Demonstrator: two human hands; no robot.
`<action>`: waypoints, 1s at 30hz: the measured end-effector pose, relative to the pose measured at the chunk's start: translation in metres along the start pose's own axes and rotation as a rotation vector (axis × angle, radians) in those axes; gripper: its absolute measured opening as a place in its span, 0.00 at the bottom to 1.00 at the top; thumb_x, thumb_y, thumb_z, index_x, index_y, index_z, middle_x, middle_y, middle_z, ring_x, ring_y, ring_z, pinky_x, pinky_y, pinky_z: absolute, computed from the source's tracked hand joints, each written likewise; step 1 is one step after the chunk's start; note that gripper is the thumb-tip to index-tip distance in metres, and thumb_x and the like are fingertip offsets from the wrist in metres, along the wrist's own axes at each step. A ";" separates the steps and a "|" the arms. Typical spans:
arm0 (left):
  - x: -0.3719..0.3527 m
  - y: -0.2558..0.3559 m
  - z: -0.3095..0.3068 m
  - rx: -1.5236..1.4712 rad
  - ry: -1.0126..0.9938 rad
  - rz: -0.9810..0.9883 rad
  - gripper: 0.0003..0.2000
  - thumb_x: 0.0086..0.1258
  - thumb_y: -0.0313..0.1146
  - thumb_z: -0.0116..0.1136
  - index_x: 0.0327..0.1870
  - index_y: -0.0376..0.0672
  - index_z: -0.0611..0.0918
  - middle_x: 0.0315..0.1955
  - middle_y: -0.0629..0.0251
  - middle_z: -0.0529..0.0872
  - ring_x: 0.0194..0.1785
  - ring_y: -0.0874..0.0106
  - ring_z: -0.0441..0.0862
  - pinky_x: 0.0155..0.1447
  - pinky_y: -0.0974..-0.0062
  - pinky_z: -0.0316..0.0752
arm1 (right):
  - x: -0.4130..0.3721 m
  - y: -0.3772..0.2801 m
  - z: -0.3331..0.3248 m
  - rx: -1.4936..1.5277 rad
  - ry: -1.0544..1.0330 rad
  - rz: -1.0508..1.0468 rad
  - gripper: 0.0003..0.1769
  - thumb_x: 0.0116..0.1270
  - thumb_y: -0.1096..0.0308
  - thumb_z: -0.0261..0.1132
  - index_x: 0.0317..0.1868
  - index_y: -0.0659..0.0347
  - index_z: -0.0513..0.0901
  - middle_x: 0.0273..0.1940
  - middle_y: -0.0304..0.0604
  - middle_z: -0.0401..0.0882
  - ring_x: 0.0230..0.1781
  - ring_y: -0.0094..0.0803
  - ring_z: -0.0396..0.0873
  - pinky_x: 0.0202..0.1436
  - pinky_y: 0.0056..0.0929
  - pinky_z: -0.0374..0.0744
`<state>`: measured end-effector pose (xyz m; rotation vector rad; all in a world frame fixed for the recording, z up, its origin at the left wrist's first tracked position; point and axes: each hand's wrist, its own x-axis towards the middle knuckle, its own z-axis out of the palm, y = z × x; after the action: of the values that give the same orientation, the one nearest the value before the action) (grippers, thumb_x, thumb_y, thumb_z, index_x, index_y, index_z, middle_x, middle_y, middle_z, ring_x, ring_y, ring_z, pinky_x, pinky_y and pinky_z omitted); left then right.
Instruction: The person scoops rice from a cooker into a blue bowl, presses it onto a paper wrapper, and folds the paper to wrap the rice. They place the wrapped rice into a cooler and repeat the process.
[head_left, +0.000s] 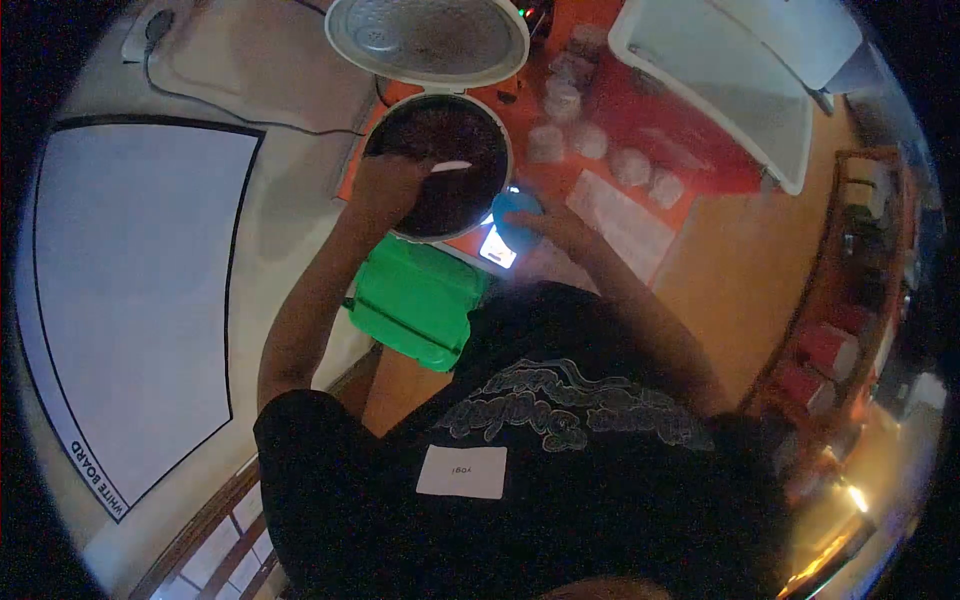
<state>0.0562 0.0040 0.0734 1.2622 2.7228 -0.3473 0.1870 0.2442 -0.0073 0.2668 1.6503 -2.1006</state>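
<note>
A round white cooker with its hinged lid [430, 40] raised stands at the table's far edge. My left hand [390, 190] reaches over the cooker's dark round pot [440, 210], its fingers closed on a slim white utensil [450, 167] that points right across the pot. Beside the cooker's right front rim, my right hand [545, 222] grips a small rounded blue object [515, 215], whose kind I cannot tell. Just below it a phone [498, 248] glows with a bright screen, partly covered by the blue object.
A green plastic case [415, 300] sits in front of the cooker. Several clear containers [590, 140] and a white sheet [625, 225] lie on the orange table [685, 205], near a large white bin [720, 90]. A cable [230, 115] runs along the wall above a whiteboard [140, 300].
</note>
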 end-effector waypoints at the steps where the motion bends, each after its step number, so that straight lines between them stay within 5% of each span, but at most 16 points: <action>1: 0.002 -0.005 -0.006 0.020 -0.028 -0.069 0.13 0.68 0.32 0.49 0.51 0.48 0.81 0.31 0.55 0.88 0.35 0.57 0.88 0.39 0.55 0.81 | -0.001 0.000 0.003 0.009 0.025 -0.011 0.40 0.59 0.57 0.72 0.69 0.59 0.67 0.56 0.44 0.77 0.55 0.34 0.77 0.59 0.35 0.76; 4: 0.021 -0.029 0.002 -0.018 -0.015 -0.181 0.13 0.68 0.32 0.50 0.51 0.45 0.80 0.29 0.56 0.88 0.33 0.57 0.88 0.36 0.56 0.82 | 0.007 0.003 -0.003 -0.094 -0.092 -0.091 0.48 0.57 0.58 0.74 0.74 0.53 0.57 0.60 0.47 0.73 0.55 0.40 0.77 0.54 0.38 0.80; 8: 0.009 0.004 0.075 0.045 0.135 -0.141 0.13 0.68 0.31 0.50 0.52 0.43 0.79 0.29 0.57 0.88 0.31 0.58 0.88 0.34 0.58 0.82 | 0.008 0.010 0.000 -0.001 -0.089 -0.096 0.50 0.56 0.57 0.75 0.75 0.52 0.56 0.61 0.47 0.72 0.55 0.40 0.77 0.53 0.39 0.81; 12: -0.004 0.035 0.044 0.073 0.160 -0.116 0.12 0.69 0.31 0.49 0.50 0.42 0.79 0.28 0.57 0.88 0.31 0.57 0.87 0.33 0.58 0.82 | 0.002 0.001 0.005 -0.027 -0.047 -0.075 0.49 0.57 0.57 0.75 0.74 0.52 0.57 0.57 0.46 0.76 0.50 0.37 0.79 0.52 0.37 0.81; 14: -0.004 0.034 0.020 0.032 -0.040 -0.048 0.13 0.69 0.31 0.49 0.51 0.43 0.79 0.28 0.57 0.87 0.31 0.58 0.87 0.34 0.59 0.82 | -0.003 -0.003 0.006 -0.009 -0.054 -0.054 0.48 0.58 0.56 0.75 0.74 0.52 0.58 0.55 0.45 0.78 0.49 0.36 0.80 0.51 0.37 0.82; 17: 0.013 0.011 0.005 -0.004 0.102 -0.113 0.13 0.69 0.30 0.49 0.52 0.43 0.79 0.29 0.55 0.87 0.33 0.59 0.88 0.35 0.59 0.82 | 0.002 -0.001 0.005 -0.040 -0.083 -0.021 0.43 0.60 0.59 0.72 0.73 0.56 0.61 0.59 0.45 0.75 0.54 0.34 0.77 0.55 0.34 0.80; 20: 0.028 0.009 0.022 0.016 0.148 -0.286 0.13 0.68 0.29 0.49 0.51 0.43 0.79 0.29 0.53 0.87 0.33 0.58 0.88 0.35 0.59 0.82 | 0.016 0.027 -0.001 -0.042 -0.065 -0.098 0.44 0.59 0.56 0.74 0.71 0.53 0.62 0.50 0.45 0.81 0.45 0.34 0.82 0.46 0.35 0.83; 24: 0.007 0.047 0.073 0.064 0.255 -0.186 0.11 0.67 0.29 0.50 0.49 0.42 0.78 0.29 0.52 0.86 0.33 0.57 0.87 0.34 0.59 0.82 | 0.016 0.020 0.000 -0.030 -0.093 -0.082 0.43 0.60 0.58 0.73 0.72 0.55 0.60 0.49 0.44 0.79 0.44 0.33 0.81 0.45 0.33 0.83; 30: -0.017 0.056 0.015 -0.091 -0.043 -0.157 0.09 0.66 0.29 0.51 0.45 0.40 0.80 0.28 0.51 0.86 0.33 0.55 0.87 0.36 0.58 0.82 | 0.008 0.017 0.004 -0.084 -0.117 -0.081 0.48 0.60 0.59 0.74 0.74 0.53 0.54 0.46 0.44 0.80 0.40 0.32 0.81 0.42 0.32 0.83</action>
<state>0.1102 0.0228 0.0541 1.0094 2.7737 -0.2594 0.1882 0.2354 -0.0240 0.0502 1.7006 -2.0564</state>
